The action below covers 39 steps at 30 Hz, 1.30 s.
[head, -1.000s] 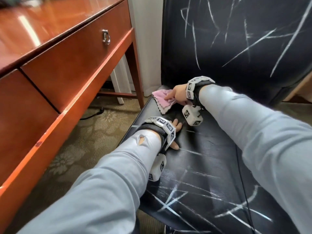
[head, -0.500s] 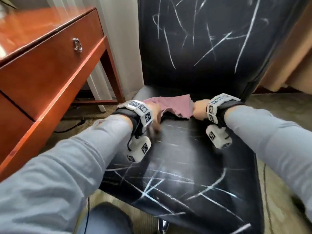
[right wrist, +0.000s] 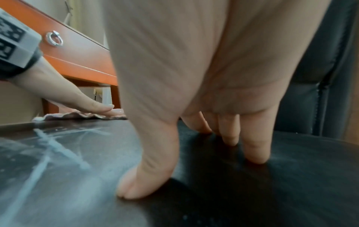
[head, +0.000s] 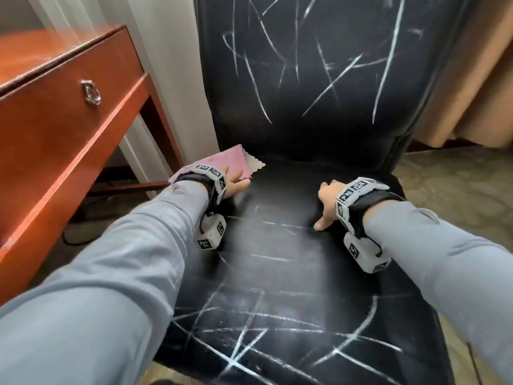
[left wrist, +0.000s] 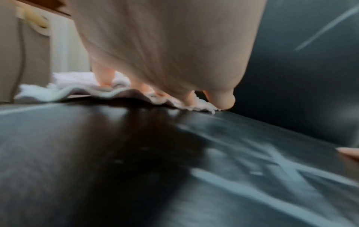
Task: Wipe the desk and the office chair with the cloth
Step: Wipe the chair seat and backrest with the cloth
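The black office chair seat (head: 277, 273) and its backrest (head: 319, 79) are crossed by white streaks. A pink cloth (head: 233, 159) with a white underside lies on the seat's back left corner. My left hand (head: 237, 182) presses flat on the cloth, fingers straight; the left wrist view shows fingertips (left wrist: 191, 101) pushing down on the cloth (left wrist: 64, 92). My right hand (head: 327, 201) rests on the bare seat to the right, holding nothing. Its spread fingers (right wrist: 254, 145) and thumb touch the leather. The red-brown desk (head: 55, 120) stands at the left.
The desk's drawer has a metal ring handle (head: 91, 92), and its leg stands close to the chair's left edge. A black cable (head: 72, 240) lies on the patterned carpet under the desk. Pale curtains hang behind, and a beige curtain (head: 472, 79) is at the right.
The cloth passed from my right hand to my left, which now presses it on the seat's back left corner. My right hand let go and rests on the seat.
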{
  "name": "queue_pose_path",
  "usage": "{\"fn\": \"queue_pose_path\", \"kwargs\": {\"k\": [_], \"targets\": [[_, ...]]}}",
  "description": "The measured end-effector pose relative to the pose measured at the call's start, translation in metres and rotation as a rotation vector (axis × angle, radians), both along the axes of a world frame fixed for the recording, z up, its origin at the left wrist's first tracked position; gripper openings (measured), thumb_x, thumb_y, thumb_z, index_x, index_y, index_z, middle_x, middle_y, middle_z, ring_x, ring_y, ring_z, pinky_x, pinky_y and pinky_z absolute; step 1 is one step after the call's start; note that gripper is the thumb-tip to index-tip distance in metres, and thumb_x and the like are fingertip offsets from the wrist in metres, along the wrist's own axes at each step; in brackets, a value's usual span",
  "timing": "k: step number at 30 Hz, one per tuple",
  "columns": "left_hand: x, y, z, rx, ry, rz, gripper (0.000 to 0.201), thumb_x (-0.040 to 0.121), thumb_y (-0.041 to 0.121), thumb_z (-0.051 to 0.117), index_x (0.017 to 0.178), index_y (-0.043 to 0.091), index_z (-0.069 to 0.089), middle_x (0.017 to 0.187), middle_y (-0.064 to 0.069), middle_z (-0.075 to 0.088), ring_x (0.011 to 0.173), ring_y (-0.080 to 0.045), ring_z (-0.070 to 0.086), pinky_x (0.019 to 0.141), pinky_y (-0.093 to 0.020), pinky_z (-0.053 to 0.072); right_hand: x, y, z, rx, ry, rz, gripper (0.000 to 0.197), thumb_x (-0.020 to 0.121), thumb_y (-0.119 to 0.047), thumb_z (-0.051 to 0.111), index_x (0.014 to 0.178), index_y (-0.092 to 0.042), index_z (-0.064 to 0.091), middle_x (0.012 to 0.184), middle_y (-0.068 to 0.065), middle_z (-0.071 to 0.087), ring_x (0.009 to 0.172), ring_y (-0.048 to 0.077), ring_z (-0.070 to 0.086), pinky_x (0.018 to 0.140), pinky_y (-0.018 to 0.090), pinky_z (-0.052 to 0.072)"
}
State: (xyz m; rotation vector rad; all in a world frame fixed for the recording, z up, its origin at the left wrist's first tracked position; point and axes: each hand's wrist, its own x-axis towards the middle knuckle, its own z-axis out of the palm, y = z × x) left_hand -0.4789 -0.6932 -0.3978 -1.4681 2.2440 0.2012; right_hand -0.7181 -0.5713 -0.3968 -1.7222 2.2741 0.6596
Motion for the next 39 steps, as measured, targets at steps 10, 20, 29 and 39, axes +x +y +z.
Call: {"fn": "queue_pose_path", "kwargs": {"k": [10,20,29,39], "targets": [[-0.025,0.047,-0.007,0.174,0.190,-0.174,0.067,0.097,0.068,0.016,0.157,0.041,0.002,0.167,0.001,-0.010,0.153,-0.031,-0.011,0.121,-0.055,-0.008,0.011,0.004,0.018,0.002,0.034,0.020,0.113,0.073,-0.055,0.079,0.155,-0.007,0.017,0.147,0.012,0.048,0.130,0.028,0.050,0.091,0.036,0.048],[0.008,0.046,-0.006,0.099,0.133,-0.031,0.083,0.087,0.084,0.019,0.157,0.044,-0.002,0.165,0.005,-0.016,0.151,-0.031,-0.017,0.118,-0.060,-0.012,-0.006,0.000,-0.003,0.010,-0.034,0.085,0.123,0.071,-0.060,0.077,0.157,-0.025,-0.004,0.158,0.010,0.031,0.144,0.030,0.031,0.110,0.040,0.032],[-0.017,0.081,0.006,0.158,0.161,-0.033,0.067,0.099,0.069,0.022,0.157,0.044,-0.001,0.166,0.003,-0.015,0.153,-0.027,-0.012,0.118,-0.054,-0.013,-0.009,-0.001,0.002,-0.005,-0.030,0.090,0.104,0.087,-0.047,0.068,0.157,-0.021,-0.005,0.157,0.013,0.031,0.142,0.033,0.032,0.112,0.039,0.030],[-0.037,0.174,-0.013,0.303,0.190,-0.342,0.072,0.094,0.076,0.023,0.155,0.048,-0.004,0.164,0.013,-0.019,0.150,-0.016,-0.020,0.119,-0.053,-0.013,-0.011,-0.009,0.004,0.006,0.113,0.234,0.071,0.098,-0.032,0.052,0.157,-0.024,0.014,0.155,0.011,0.035,0.139,0.031,0.038,0.112,0.039,0.032]]}}
